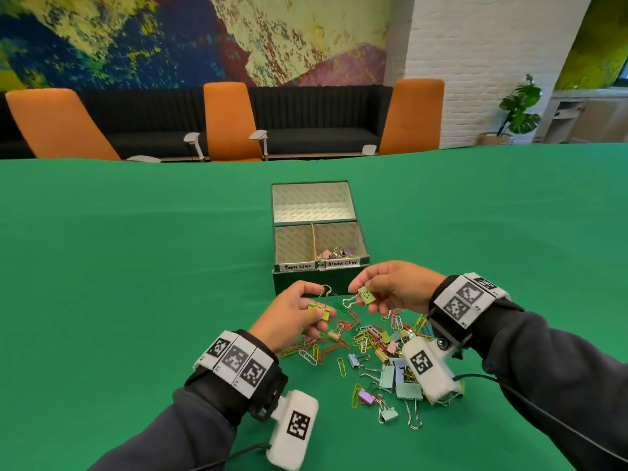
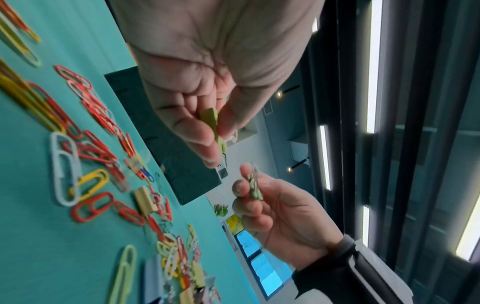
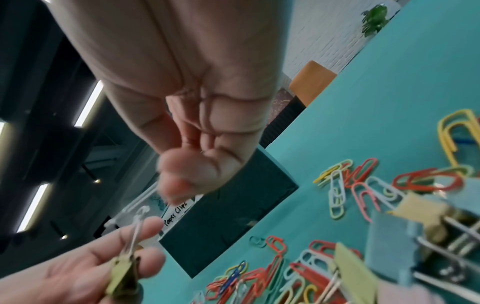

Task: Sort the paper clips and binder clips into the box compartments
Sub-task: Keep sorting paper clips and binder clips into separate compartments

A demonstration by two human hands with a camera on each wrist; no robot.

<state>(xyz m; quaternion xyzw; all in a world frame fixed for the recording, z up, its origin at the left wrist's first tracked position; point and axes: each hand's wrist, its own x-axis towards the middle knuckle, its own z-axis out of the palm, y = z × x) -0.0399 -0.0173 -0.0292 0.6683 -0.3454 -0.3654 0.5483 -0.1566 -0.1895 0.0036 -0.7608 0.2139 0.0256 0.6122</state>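
Hands number 2, each raised just above the worktop in front of the near wall of the box. The left hand curls palm-inward and pinches a yellow-green binder clip between thumb and fingertips, its wire handles standing up. The right hand curls too and pinches a second green binder clip, which bears a small smiling face, with 1 wire handle pointing left.

The box stands at the centre of the worktop with its lid lying open on the far side. It has 2 compartments: the left labelled "Paper Clips", the right labelled "Binder Clips". A few binder clips lie in the right one; their number cannot be told.

A loose pile of paper clips in red, yellow, white, green and blue lies on the worktop near the hands, too tangled to count. Pastel binder clips lie mixed in at its near right.

3 orange chairs stand beyond the far edge.
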